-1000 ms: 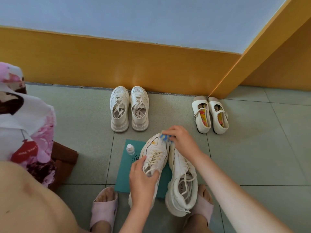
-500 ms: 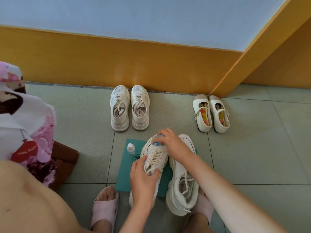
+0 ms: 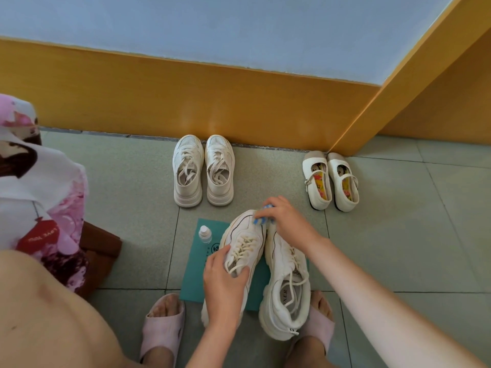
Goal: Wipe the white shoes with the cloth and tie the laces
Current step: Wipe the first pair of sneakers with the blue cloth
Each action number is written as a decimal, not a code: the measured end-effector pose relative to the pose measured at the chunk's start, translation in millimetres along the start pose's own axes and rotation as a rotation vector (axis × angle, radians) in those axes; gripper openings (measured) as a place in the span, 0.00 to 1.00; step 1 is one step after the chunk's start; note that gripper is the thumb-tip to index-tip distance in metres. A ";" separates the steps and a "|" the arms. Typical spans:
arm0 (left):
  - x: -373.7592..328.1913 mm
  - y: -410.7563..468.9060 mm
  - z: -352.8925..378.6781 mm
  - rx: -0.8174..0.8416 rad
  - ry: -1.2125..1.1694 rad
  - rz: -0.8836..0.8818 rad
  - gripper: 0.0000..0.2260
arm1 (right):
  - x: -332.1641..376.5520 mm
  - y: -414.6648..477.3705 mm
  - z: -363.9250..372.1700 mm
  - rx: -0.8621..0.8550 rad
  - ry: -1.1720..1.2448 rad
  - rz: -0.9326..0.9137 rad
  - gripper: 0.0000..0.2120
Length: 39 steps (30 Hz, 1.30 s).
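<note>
Now the wiping step is under way. The chunky white sneaker (image 3: 243, 229) on the left of the pair is gripped across its lacing by the left hand (image 3: 225, 280), with the thumb on one flank and the fingers curled over the other, and it is steadied over the teal mat (image 3: 195, 277). The blue-and-white cloth (image 3: 258, 221) is bunched in the right hand (image 3: 284, 221), whose fingers are curled round it, and it is pressed against the toe of that sneaker at its far end. The second sneaker (image 3: 288, 301) is stood just beside and touching, its laces (image 3: 297, 277) loose and trailing into the opening. No bow is seen on the held shoe either. A small bottle (image 3: 205, 234) is stood upright on the mat, near the held sneaker's outer side.

By judgement, the task is at an early stage: one toe is being rubbed, the second shoe is not yet attended to, and nothing is tied. Next, it is likely that the cloth must be drawn back along the flanks and sole edge, with the gripping fingers moved clear of the lacing. Care is wanted so that the bottle is not knocked over
</note>
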State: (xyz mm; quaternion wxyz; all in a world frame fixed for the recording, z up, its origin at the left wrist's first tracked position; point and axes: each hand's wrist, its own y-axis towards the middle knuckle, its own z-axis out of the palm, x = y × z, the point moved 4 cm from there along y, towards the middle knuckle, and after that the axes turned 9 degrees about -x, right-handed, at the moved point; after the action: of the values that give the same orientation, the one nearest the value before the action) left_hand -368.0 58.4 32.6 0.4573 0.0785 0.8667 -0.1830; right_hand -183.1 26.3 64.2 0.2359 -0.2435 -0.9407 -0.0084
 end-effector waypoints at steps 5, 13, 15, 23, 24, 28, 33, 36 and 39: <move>0.1 -0.9 -0.5 0.001 0.008 -0.004 0.24 | 29.9 22.2 22.9 0.071 0.008 -0.098 0.24; -0.1 -0.6 0.6 -0.003 0.007 -0.011 0.24 | 17.7 14.6 28.5 0.163 -0.138 -0.237 0.21; -0.7 -0.9 0.5 -0.002 -0.003 -0.014 0.24 | 7.2 14.3 17.6 0.137 -0.148 -0.204 0.24; -0.7 -1.0 -2.8 -0.002 -0.016 -0.016 0.24 | -3.7 22.3 15.9 -0.026 0.078 0.039 0.22; -0.8 -0.8 -2.4 -0.004 -0.016 -0.017 0.24 | 5.5 23.3 22.0 0.007 0.104 0.000 0.22; -1.4 -0.5 -0.8 0.003 -0.003 -0.020 0.24 | 22.6 22.0 41.0 0.115 -0.043 -0.147 0.23; -0.9 -0.2 -0.9 -0.002 -0.008 -0.019 0.24 | 2.4 20.3 29.7 0.093 -0.037 -0.075 0.22; -0.3 -0.3 -1.5 -0.002 -0.022 -0.029 0.24 | -11.1 19.1 23.1 0.002 0.042 0.062 0.21; 0.3 0.1 -4.0 -0.001 -0.040 -0.028 0.24 | -16.9 19.4 19.0 -0.171 0.336 0.278 0.18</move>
State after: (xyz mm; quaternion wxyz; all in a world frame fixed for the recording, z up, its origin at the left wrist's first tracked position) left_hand -371.2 60.1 34.4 0.4720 0.0628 0.8585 -0.1905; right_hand -169.5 38.1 37.9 0.3663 -0.3850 -0.8416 -0.0961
